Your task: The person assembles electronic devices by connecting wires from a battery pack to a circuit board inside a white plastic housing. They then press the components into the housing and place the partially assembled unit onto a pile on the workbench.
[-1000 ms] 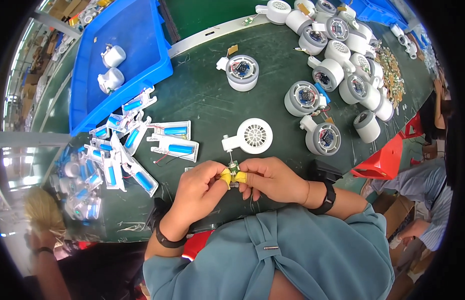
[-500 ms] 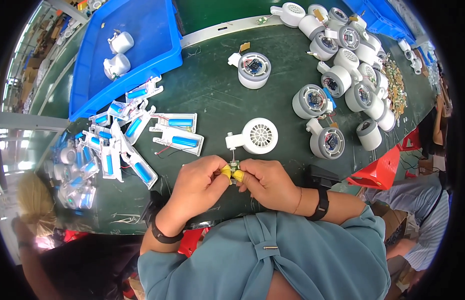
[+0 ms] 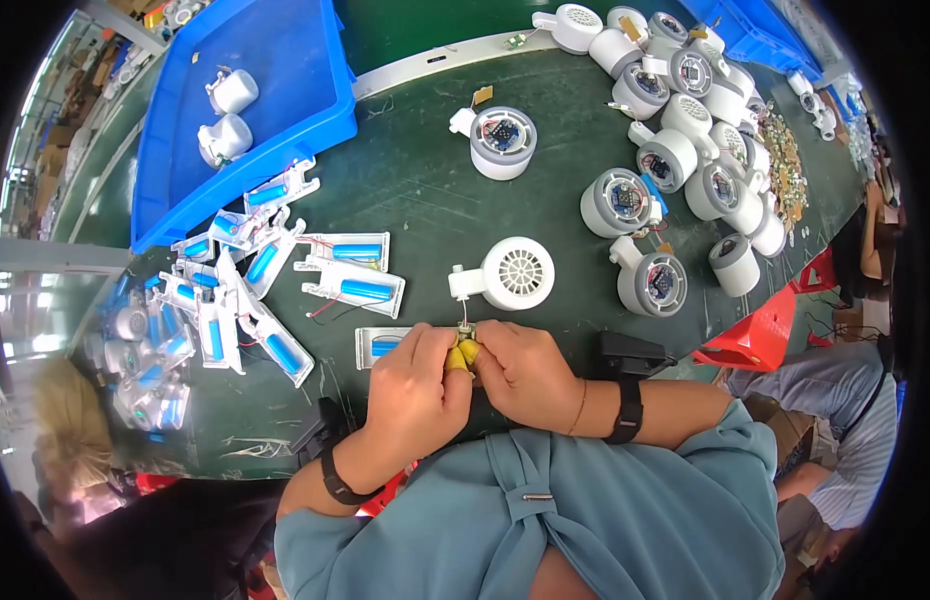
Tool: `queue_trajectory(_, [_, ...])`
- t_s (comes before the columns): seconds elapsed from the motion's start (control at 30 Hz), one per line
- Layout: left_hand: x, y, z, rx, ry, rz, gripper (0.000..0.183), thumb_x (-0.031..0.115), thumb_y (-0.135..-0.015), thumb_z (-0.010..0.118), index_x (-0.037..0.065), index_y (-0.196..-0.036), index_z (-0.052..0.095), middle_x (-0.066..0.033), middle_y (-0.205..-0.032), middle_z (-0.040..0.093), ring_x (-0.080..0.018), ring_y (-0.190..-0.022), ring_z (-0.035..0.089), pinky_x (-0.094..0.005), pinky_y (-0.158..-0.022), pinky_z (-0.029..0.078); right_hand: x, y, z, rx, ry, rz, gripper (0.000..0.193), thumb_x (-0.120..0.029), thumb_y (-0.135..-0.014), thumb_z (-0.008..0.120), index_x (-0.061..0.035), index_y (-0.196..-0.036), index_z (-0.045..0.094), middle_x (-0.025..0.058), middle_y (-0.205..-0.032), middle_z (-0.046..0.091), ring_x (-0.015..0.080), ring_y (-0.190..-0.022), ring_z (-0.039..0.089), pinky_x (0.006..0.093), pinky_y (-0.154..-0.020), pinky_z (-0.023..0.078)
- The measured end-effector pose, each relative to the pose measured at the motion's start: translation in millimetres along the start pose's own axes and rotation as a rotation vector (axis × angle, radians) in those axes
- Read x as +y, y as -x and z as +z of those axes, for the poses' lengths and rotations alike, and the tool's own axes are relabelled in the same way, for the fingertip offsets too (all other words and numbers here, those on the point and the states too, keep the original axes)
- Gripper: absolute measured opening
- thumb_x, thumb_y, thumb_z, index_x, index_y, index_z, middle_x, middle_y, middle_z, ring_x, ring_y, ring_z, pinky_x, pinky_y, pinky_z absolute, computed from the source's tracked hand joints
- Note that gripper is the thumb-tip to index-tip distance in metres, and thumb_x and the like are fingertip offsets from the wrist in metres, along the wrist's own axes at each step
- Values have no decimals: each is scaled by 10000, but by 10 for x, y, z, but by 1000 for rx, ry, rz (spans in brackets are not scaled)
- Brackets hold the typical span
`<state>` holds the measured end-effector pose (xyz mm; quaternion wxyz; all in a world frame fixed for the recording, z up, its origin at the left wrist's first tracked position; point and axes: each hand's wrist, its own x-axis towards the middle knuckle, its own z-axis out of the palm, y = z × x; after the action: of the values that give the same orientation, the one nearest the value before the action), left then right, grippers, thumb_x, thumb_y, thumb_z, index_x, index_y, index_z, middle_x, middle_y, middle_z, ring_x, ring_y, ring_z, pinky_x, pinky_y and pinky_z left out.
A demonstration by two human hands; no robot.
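Observation:
Between my left hand (image 3: 417,388) and my right hand (image 3: 533,378), the fingertips pinch a small green circuit board (image 3: 467,331), mostly hidden by the fingers. Yellow finger covers are on some of the pinching fingers. From the board, thin wires run up to the short stem of a white round fan head (image 3: 518,273), which lies grille up just beyond my hands. A white handle shell with a blue battery (image 3: 384,346) lies beside my left hand, partly covered by it.
More handle shells with blue batteries (image 3: 368,289) lie at left, below a blue tray (image 3: 347,118) with two white fan heads. Several fan heads (image 3: 653,284) crowd the right, near a pile of small boards (image 3: 785,165). A red stool (image 3: 753,335) and other people are beyond the table edge.
My left hand has turned and shifted slightly down, uncovering the handle shell with the battery beside it. Both hands still pinch the circuit board. The whole view has shifted slightly.

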<state>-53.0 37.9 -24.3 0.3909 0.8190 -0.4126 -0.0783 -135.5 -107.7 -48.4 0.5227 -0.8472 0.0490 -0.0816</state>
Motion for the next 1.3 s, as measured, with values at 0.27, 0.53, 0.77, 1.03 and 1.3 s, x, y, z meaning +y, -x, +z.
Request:
queue_trajectory(0.27, [-103, -79, -193, -119, 82, -63, 249, 38, -770, 652, 33, -1012, 593, -124, -820, 594, -309, -703, 627, -388, -604, 516, 8, 4, -147, -72, -168, -22, 82, -76, -900, 598, 3, -912, 578, 162, -756, 596, 358, -654, 602, 439, -585, 487])
queue_trajectory(0.53, [-141, -72, -137, -81, -14, -127, 319, 135, -762, 729, 44, -1057, 648, -64, -786, 597, -220, -646, 613, -342, -564, 504, 80, 168, -591, 149, 19, 142, 459, -27, -789, 744, -10, -1209, 560, 79, -922, 590, 169, -741, 574, 269, -659, 485])
queue_trajectory(0.77, [-117, -80, -91, -44, -36, -166, 242, 114, -731, 710, 48, -962, 677, -50, -761, 601, -201, -619, 613, -332, -550, 505, 119, -79, -468, 188, 142, 11, 795, -92, -716, 802, 31, -1391, 401, 211, -1307, 468, 363, -1198, 499, 388, -1020, 431])
queue_trajectory(1.03, [-149, -63, -31, -3, -120, -139, 259, 130, -706, 724, 37, -942, 667, -55, -751, 593, -204, -599, 608, -335, -527, 503, 168, -105, -443, 205, 173, -8, 731, -111, -746, 791, 19, -1363, 421, 210, -1290, 501, 383, -1186, 511, 412, -1007, 435])
queue_trajectory(1.3, [-122, -68, -1, 8, -193, -90, 301, 157, -691, 735, 42, -958, 660, -68, -805, 585, -239, -590, 603, -355, -515, 503, 169, -109, -460, 202, 178, -11, 724, -121, -751, 786, 14, -1360, 419, 210, -1287, 501, 390, -1181, 509, 417, -1007, 430])
